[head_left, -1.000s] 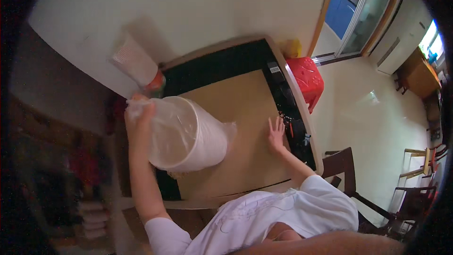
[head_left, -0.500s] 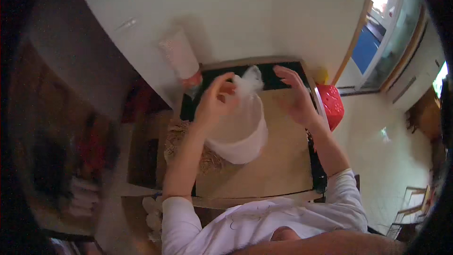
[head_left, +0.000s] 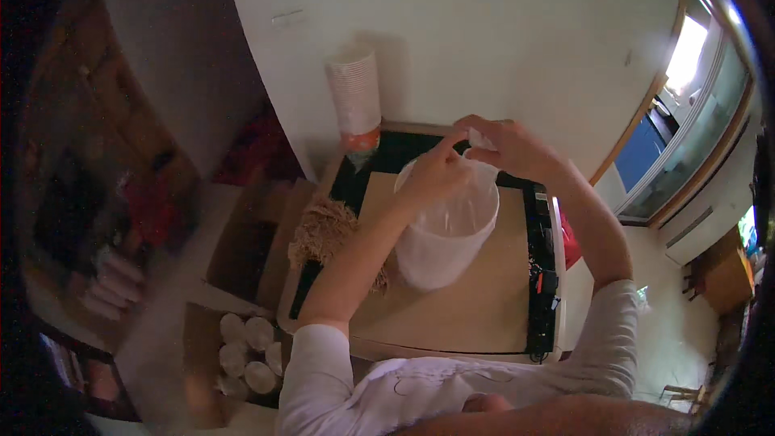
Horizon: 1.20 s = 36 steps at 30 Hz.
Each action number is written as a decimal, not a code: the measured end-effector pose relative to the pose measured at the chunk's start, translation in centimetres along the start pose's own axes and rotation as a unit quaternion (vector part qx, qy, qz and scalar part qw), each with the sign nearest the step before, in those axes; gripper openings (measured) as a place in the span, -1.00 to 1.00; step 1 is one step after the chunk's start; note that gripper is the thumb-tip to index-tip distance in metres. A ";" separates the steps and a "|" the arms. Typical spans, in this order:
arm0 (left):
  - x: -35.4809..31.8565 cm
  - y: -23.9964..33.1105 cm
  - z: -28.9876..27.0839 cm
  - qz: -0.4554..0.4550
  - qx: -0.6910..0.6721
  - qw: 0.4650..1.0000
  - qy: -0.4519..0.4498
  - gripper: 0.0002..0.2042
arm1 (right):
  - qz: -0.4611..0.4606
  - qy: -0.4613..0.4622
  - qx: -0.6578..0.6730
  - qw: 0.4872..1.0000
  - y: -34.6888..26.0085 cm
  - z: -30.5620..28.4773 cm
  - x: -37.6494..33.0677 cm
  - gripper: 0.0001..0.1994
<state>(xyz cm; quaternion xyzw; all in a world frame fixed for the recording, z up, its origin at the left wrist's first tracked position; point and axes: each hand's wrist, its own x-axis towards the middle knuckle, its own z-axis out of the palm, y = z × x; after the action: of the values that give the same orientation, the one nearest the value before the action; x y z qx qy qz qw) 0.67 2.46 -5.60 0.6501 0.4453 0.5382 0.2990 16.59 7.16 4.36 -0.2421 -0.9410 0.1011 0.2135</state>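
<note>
- Taking the white bucket (head_left: pixel 444 262) as the clock's centre, it is standing on the tan sheet (head_left: pixel 484 307), its mouth facing upward.
- A clear plastic bag (head_left: pixel 458 206) is lining its inside and rising above the far rim, between the hands.
- The left hand (head_left: pixel 440 173) is working at 12 o'clock, over the rim; its fingers are bending half-closed near the bag, but I cannot tell whether they are gripping it.
- The right hand (head_left: pixel 504 149) is hovering at 1 o'clock; its fingers are curling closed and holding a bunched part of the bag.
- At 11 o'clock a tall stack of pale cups (head_left: pixel 353 93) is standing near the wall (head_left: pixel 517 32).
- At 9 o'clock a heap of brown strands (head_left: pixel 323 230) is lying, partly behind the left forearm.
- At 8 o'clock, below the table (head_left: pixel 559 274), an open carton (head_left: pixel 202 355) is holding white round things (head_left: pixel 259 333).
- At 3 o'clock something red (head_left: pixel 570 242) is showing beyond the table edge.
</note>
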 end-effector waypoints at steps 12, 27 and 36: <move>0.1 1.8 -1.1 -0.018 0.104 0.994 0.006 -0.73 | 0.133 0.119 0.421 0.890 -0.7 -1.8 1.4 -0.79; -2.9 0.9 -5.2 0.089 -0.070 0.981 0.159 -0.55 | 0.006 0.230 0.502 0.834 0.0 -6.2 -2.5 -0.51; -9.9 -13.7 4.8 -0.282 -0.387 0.822 0.308 -0.56 | 0.318 0.275 0.616 0.667 8.8 21.8 -13.1 -0.44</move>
<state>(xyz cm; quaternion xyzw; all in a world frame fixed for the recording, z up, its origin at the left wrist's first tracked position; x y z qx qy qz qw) 1.58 -0.20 -22.98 0.1279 0.4330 0.7306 0.5122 20.78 6.26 -22.22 -0.3573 -0.4294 0.6481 0.5176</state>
